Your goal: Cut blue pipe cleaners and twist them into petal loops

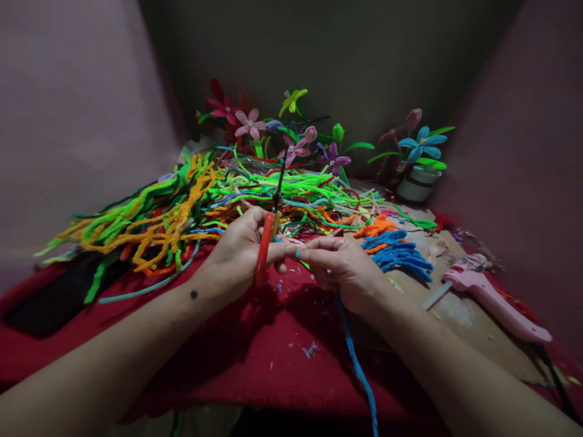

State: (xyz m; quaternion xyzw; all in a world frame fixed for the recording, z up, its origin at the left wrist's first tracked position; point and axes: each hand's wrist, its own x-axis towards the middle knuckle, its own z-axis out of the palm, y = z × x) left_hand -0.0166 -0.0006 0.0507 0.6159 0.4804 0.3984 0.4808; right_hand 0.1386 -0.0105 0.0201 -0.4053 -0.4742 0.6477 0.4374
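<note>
Blue fuzzy stem [357, 364]: held right of the orange-handled scissors [263, 252], pinched in the closed grip of the right hand [344, 264]; tail left hanging, presumably for slack. Scissors: carried in the folded grip of the left hand [246, 246], blades [281, 176] turned away, apparently to free its fingertips [288, 249]. Blue lengths [399, 256]: stacked farther right, seemingly kept handy.

Comes to one pair of scissors [263, 250], one dangling blue stem [351, 347], one glue gun [501, 298], one yellow flower [292, 101].

Dim, uneven light, soft shadows across the red cloth [282, 376], blurry stretched edges
</note>
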